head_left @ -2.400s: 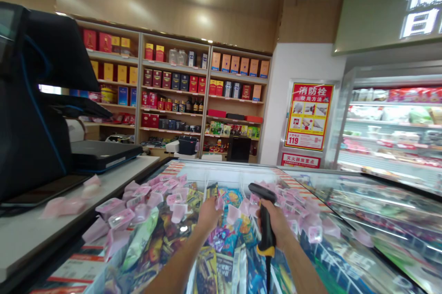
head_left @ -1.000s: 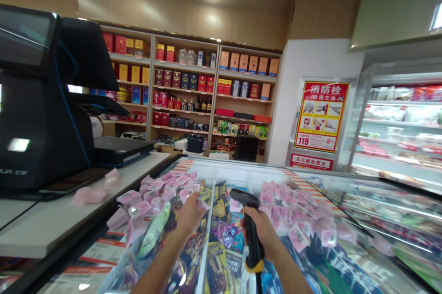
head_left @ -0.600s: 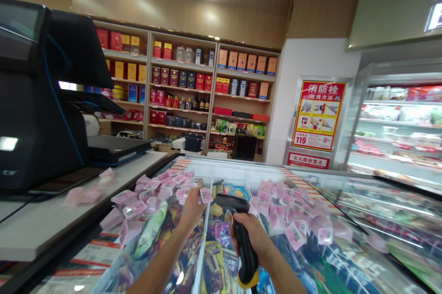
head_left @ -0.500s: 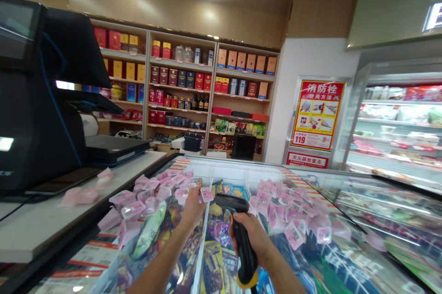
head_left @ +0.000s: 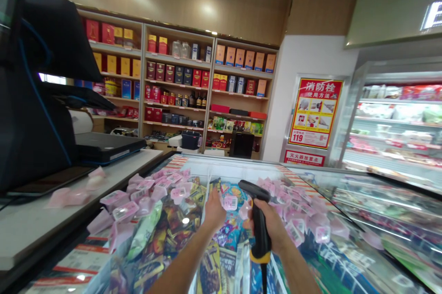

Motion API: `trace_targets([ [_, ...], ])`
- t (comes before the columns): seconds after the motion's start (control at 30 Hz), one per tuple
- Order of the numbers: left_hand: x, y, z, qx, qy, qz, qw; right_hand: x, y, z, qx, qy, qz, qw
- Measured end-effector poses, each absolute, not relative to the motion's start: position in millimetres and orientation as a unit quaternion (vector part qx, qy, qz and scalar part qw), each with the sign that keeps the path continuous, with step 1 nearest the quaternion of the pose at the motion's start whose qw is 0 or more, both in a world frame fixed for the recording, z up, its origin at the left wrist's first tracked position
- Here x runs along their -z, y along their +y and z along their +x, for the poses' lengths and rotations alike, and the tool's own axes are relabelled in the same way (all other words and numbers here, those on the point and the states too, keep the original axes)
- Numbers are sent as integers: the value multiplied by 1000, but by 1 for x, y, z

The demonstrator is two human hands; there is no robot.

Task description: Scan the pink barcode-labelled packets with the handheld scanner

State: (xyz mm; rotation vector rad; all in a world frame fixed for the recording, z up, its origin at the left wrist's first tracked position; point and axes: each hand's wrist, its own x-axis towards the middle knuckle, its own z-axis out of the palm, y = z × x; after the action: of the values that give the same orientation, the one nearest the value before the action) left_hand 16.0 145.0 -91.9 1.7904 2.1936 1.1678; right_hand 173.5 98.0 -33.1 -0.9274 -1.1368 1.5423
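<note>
My right hand [head_left: 271, 225] is wrapped round the handle of a black-and-yellow barcode scanner [head_left: 259, 225], its head tilted up and to the left. Close by, my left hand [head_left: 214, 208] is closed on a small translucent pink pack [head_left: 230, 202] with a barcode label, which sticks out on its right side. Both hands are over a chest freezer [head_left: 238, 172] full of colourful ice-cream wrappers [head_left: 165, 229]. Pink packs of the same look lie heaped on the left [head_left: 126, 211] and on the right, partly behind my right hand.
A black checkout machine [head_left: 41, 86] stands on the white counter [head_left: 20, 238] at left, with a few pink packs [head_left: 69, 197] beside it. Shelves of boxes [head_left: 176, 75] line the back wall. At right are another glass-topped freezer [head_left: 373, 206] and a lit refrigerated case [head_left: 397, 137].
My left hand has shifted right with the pink pack. The scanner in my right hand has moved right and slightly up, now more upright. The view has turned slightly.
</note>
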Motion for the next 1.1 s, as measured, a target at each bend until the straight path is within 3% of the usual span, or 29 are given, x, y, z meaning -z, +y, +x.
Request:
trace_targets([
  [0.4, 90, 165, 72, -304, 695, 648, 77, 36, 109, 190, -632, -454, -387, 494],
  [0.77, 54, 107, -54, -372, 766, 514, -101, 42, 98, 160, -643, -473, -380, 467],
  [1.1, 83, 110, -99, -385, 780, 491, -51, 36, 71, 116, -654, -528, -391, 375],
])
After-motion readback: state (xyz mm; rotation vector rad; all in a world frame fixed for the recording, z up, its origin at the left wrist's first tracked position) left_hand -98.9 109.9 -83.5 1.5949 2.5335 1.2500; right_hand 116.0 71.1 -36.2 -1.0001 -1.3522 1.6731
